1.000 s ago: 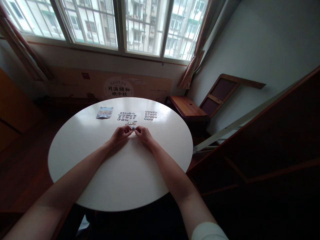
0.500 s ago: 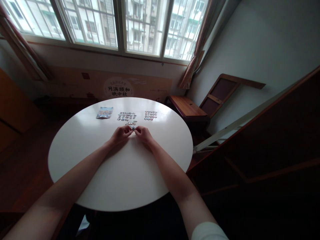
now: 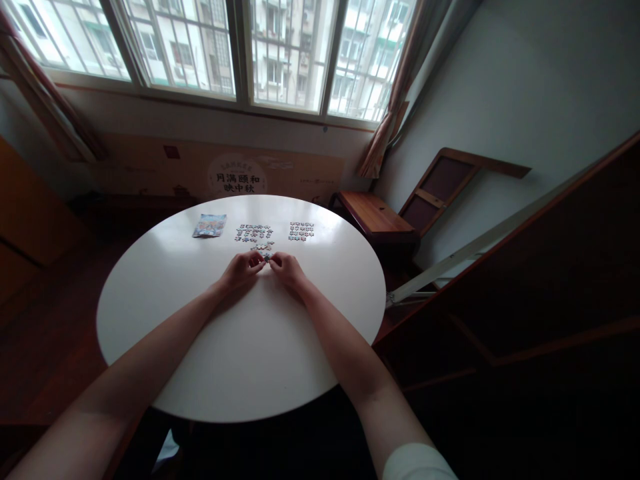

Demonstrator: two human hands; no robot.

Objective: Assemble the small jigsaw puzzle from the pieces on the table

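Both hands meet near the middle of a white oval table [image 3: 240,360]. My left hand [image 3: 244,268] is closed, with thumb and fingers pinched at the left side of a small dark puzzle piece [image 3: 267,258]. On the piece's other side, my right hand [image 3: 286,268] pinches it too. Just beyond the fingertips lie a few joined or touching puzzle pieces [image 3: 262,247]. Farther back, a group of loose puzzle pieces [image 3: 254,232] is spread in rough rows. To its right sits a second, tighter group of puzzle pieces [image 3: 301,231].
A colourful picture sheet or packet [image 3: 210,225] lies at the table's back left. Behind the table a printed board [image 3: 290,167] leans below the barred window. A wooden chair [image 3: 375,217] stands at the right, and a dark wooden panel [image 3: 525,320] slants close by on the right.
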